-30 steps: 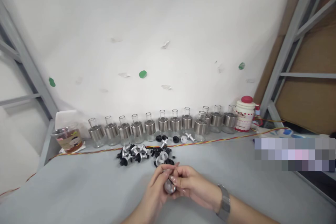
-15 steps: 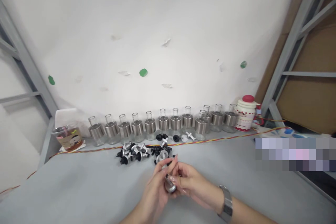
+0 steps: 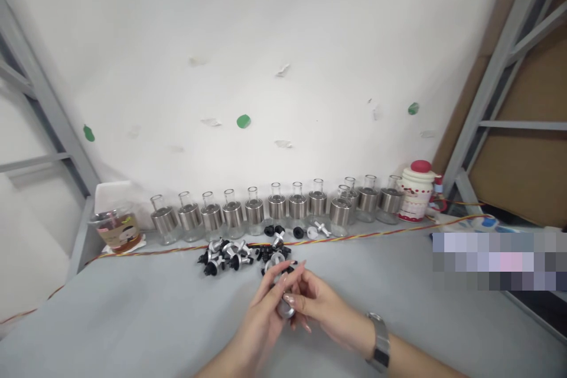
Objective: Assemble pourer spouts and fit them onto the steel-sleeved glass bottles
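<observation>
Left hand: the left hand is curled round one side of a small silver part, fingers bent and gripping it.
Right hand: the right hand meets it from the other side, thumb and fingers closed on the same part; a metal band circles the wrist.
Silver part: held between both hands, above the near middle of the grey surface; much of it is hidden by the fingers.
Spouts: a heap of silver and black spouts lies beyond the hands, to the left.
Black pieces: a cluster of small black pieces lies just right of the spouts, partly behind the fingertips.
Bottles: a row of glass bottles with metal collars stands upright along the wall.
Wire: a red and yellow wire runs in front of the bottles.
Row ends: a cup of brown drink at left, a white jar with a red top at right.
</observation>
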Motion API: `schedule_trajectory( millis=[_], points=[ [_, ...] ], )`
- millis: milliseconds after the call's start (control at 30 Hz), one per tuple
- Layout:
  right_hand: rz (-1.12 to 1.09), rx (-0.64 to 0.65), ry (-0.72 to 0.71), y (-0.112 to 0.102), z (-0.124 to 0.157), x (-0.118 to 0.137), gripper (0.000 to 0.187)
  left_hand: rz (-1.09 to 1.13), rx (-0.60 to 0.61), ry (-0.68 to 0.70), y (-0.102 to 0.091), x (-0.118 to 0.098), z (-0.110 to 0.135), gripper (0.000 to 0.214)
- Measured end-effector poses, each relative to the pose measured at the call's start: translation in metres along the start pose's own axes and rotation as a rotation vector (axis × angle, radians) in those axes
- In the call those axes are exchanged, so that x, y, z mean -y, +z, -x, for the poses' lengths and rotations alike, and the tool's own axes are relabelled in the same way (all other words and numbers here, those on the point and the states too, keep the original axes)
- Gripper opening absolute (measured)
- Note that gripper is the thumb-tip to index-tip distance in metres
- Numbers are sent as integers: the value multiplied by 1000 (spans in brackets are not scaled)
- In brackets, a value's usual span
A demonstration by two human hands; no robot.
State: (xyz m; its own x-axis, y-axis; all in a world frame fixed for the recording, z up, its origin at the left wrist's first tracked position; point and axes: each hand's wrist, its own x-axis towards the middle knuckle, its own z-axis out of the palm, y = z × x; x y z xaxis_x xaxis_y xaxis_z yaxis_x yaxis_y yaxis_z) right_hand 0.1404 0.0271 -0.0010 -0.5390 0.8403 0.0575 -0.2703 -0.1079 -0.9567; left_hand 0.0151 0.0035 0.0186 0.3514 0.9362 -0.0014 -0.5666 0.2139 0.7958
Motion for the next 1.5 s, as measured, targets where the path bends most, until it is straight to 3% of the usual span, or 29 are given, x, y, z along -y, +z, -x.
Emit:
schedule_trajectory(
  millis=[100,300,500,600,900,1300,1500],
  points=[
    [72,14,-6,0,-1,-4,42,-16,20,-6,-2,0,1,36],
    [118,20,-91,5,5,1,31,-24,38,16,-4,-1,1,39],
    [142,-28,-156,7,10,3,29,-17,120,39,-4,-1,3,53],
    [142,-41,-156,6,9,1,30,-14,144,60,-3,0,5,50],
    [169,-28,-139,2,5,-6,31,22,82,2,-1,-5,2,38],
    [124,5,-171,7,6,2,33,88,101,-5,-5,-5,0,41],
    [138,-49,-160,6,5,0,31,-11,-22,-7,-3,-17,-1,39]
  ],
)
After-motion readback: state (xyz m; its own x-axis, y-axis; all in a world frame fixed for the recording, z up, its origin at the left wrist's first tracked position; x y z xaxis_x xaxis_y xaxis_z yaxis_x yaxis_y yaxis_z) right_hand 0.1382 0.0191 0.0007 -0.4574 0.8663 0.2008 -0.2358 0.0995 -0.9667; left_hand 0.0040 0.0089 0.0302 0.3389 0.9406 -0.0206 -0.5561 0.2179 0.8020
